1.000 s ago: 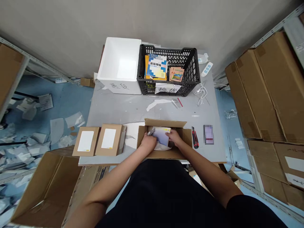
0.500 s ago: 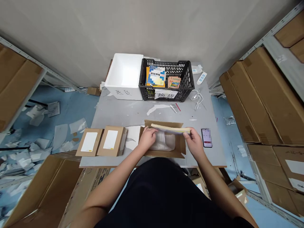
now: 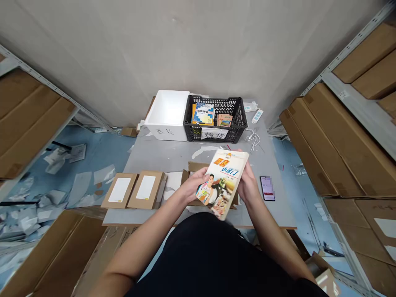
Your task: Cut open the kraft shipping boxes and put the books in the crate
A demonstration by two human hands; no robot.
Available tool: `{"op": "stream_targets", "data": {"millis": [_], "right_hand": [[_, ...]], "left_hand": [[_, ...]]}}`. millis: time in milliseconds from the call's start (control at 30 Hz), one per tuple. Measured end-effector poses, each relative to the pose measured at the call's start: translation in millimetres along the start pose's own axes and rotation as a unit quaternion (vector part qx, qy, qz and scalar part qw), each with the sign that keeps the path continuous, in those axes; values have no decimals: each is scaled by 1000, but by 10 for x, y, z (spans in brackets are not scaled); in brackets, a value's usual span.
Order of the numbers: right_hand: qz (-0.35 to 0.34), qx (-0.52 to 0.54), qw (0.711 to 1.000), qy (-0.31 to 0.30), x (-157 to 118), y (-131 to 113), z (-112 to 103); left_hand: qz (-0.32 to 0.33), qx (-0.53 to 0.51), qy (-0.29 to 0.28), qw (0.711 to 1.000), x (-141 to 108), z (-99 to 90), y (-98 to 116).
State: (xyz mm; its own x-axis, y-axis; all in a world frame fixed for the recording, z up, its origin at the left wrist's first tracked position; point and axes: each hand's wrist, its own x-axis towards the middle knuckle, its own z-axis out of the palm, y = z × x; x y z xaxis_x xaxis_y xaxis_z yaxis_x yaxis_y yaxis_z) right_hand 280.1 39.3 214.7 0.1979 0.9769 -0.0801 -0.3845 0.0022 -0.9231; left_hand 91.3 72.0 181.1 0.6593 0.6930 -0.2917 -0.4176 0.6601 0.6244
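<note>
A book [image 3: 223,181] with food on its cover was held tilted, face up, over an open box [image 3: 201,166] at the front of the worktop [image 3: 148,156], the left hand [image 3: 194,185] clasping its left edge and the right hand [image 3: 248,185] its right. The step appeared to be handling the book with its cover in view, and any further move would likely call for keeping both grips steady. Around it were two closed boxes [image 3: 147,189] leftward, a phone [image 3: 266,188] rightward, and a black crate [image 3: 236,134] behind.
</note>
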Motion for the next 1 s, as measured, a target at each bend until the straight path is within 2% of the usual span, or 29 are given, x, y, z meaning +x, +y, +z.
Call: {"op": "stream_targets", "data": {"millis": [67,133,233,333,500,700,867,1000], "right_hand": [[59,46,997,16,-60,70,58],[83,59,994,23,-104,136,85],[61,53,997,21,-131,204,100],[48,48,997,20,-147,244,109],[45,37,995,77,-194,335,101],[3,-31,995,91,-201,415,87],[5,-30,996,82,-212,405,109],[0,-20,997,76,-241,398,141]], "left_hand": [[60,-1,53,997,-23,59,-23],[108,5,99,989,-44,84,-37],[156,18,152,976,-71,71,-63],[172,21,176,969,-97,40,-104],[169,8,172,970,-168,40,-150],[167,6,177,970,-275,85,-164],[140,-10,143,980,-318,49,-197],[69,-49,89,992,-318,25,-224]]}}
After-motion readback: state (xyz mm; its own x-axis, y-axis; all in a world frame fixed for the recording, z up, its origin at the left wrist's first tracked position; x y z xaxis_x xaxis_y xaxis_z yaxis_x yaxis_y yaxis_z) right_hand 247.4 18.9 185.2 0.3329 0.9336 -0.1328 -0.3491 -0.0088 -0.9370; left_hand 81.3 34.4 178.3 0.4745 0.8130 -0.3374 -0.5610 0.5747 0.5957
